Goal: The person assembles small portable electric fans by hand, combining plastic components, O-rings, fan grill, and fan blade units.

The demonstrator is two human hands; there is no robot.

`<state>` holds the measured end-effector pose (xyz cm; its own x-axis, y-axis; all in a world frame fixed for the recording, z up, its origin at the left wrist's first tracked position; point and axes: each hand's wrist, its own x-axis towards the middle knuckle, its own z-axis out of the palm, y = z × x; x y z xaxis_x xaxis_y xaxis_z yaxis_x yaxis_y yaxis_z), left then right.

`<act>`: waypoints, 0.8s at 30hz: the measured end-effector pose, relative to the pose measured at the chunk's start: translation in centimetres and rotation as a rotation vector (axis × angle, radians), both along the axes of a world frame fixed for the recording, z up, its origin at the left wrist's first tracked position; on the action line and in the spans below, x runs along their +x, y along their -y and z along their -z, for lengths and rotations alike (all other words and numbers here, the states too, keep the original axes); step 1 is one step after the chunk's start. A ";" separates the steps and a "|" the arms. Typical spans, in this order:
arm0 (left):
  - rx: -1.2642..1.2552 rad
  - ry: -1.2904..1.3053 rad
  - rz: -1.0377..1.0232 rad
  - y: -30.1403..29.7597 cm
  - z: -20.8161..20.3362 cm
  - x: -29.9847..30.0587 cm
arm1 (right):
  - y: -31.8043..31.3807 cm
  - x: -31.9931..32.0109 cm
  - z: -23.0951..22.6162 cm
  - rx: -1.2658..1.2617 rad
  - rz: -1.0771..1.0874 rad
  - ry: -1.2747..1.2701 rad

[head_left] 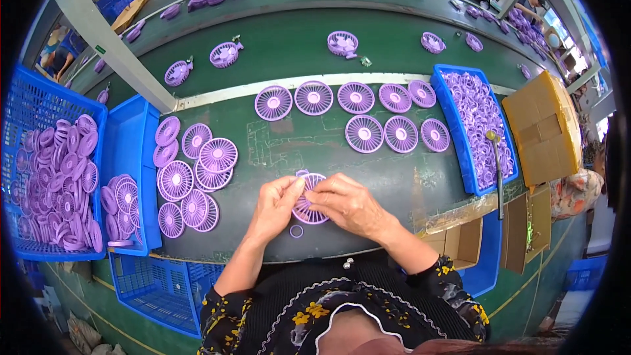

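Note:
A round purple fan grille (310,215) lies on the dark green bench right in front of me. My left hand (275,207) grips its left edge, thumb on top. Over its middle and right side, my right hand (351,205) has its fingers pinched together; what is between the fingertips, if anything, is hidden. Just below the grille lies a small purple ring (296,231). Further back, two rows of grilles (356,98) lie flat and apart from one another. At my left is a loose, overlapping group of grilles (194,207).
A blue tray (442,85) of small purple rings stands at the right, with a hammer (497,171) across its edge. Beside it is a cardboard box (539,128). Blue crates (150,177) of grilles stand left. Behind, a conveyor (282,46) carries purple fans; other people work farther off.

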<state>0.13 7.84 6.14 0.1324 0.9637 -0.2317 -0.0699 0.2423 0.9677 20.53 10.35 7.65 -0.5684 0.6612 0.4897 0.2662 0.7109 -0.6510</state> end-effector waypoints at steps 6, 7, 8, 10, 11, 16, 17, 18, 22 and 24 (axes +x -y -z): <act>0.128 0.168 -0.019 -2.9 -1.0 1.4 | -1.4 1.1 -0.8 -0.098 0.051 -0.059; 0.181 0.135 -0.071 -3.5 -0.1 1.4 | -1.1 1.3 -1.2 -0.112 0.198 -0.132; 0.175 0.136 -0.073 -3.9 0.2 1.4 | -0.6 1.8 -1.4 -0.128 0.348 -0.202; 0.472 -0.375 -0.193 -4.7 0.3 1.2 | 0.8 3.6 0.5 -0.130 0.394 -0.158; 0.518 -0.517 -0.165 -4.6 -1.0 1.5 | 1.9 4.5 1.7 -0.262 0.331 -0.076; 0.815 -0.798 -0.153 -6.6 1.4 3.0 | 5.4 4.3 3.6 -0.253 0.253 0.139; 0.956 -0.853 -0.137 -7.4 1.8 3.1 | 5.5 4.2 3.9 -0.245 0.241 0.181; 1.098 -0.909 -0.122 -8.2 2.5 3.0 | 5.4 4.1 4.2 -0.235 0.228 0.222; 0.971 -1.054 0.080 -9.0 3.3 2.9 | 4.8 4.1 3.9 -0.363 0.184 0.097; 0.834 -1.099 0.166 -8.4 2.8 2.1 | 4.6 4.3 2.7 -0.476 0.192 0.058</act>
